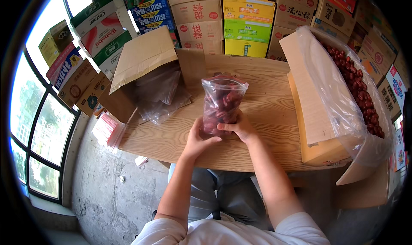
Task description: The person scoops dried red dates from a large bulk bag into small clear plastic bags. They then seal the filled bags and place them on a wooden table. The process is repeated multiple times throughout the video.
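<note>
A clear zip-top plastic bag (222, 106) filled with dark red dates stands upright on the wooden table (270, 122) before me. Its top edge with the zip strip faces up; I cannot tell whether the zip is fully pressed together. My left hand (200, 138) cups the bag's lower left side, thumb pointing inward. On the lower right side my right hand (240, 128) grips it, the thumb lying across the front. More red fruit shows just behind the bag's top, largely hidden by it.
At left, an open cardboard box (145, 58) holds clear plastic bags (157, 100). A plastic-lined carton (317, 148) of red dates (357, 84) stands at right. Bundled bags (109, 129) with red edges hang by the table's left edge. Stacked cartons (197, 29) line the back.
</note>
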A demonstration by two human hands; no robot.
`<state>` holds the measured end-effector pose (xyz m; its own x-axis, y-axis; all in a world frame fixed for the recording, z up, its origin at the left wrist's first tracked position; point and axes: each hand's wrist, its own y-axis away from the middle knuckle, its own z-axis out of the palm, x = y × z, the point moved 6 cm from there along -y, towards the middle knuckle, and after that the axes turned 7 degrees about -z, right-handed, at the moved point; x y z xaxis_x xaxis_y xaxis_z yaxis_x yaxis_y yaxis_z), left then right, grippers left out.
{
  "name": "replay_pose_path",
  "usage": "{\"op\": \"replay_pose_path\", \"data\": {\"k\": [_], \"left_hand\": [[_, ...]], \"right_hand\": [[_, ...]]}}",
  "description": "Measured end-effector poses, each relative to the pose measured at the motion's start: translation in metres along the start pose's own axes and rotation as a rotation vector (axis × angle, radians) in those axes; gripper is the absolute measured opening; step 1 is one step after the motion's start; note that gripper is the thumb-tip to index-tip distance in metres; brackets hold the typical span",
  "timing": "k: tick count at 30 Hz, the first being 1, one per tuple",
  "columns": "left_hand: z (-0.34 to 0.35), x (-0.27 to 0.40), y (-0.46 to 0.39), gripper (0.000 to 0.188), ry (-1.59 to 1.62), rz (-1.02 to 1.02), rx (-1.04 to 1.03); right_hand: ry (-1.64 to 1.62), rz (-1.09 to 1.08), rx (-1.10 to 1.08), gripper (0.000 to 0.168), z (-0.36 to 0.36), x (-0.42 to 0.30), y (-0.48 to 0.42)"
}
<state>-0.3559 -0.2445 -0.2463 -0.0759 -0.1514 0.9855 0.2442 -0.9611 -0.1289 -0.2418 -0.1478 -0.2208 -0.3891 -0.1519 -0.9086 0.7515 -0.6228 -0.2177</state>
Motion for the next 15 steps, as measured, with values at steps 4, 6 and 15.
{"op": "replay_pose_path", "data": {"k": [4, 6, 15], "left_hand": [[-0.002, -0.004, 0.000, 0.077, -0.120, -0.040, 0.047], [-0.002, -0.003, 0.000, 0.073, -0.154, -0.030, 0.060], [-0.008, -0.007, 0.000, 0.063, -0.238, -0.081, 0.104]], "right_hand": [[-0.060, 0.014, -0.063, 0.079, 0.008, 0.001, -0.001], [-0.084, 0.067, -0.077, 0.080, 0.010, 0.002, 0.000], [0.091, -0.047, -0.132, 0.074, 0.002, 0.007, -0.004]]}}
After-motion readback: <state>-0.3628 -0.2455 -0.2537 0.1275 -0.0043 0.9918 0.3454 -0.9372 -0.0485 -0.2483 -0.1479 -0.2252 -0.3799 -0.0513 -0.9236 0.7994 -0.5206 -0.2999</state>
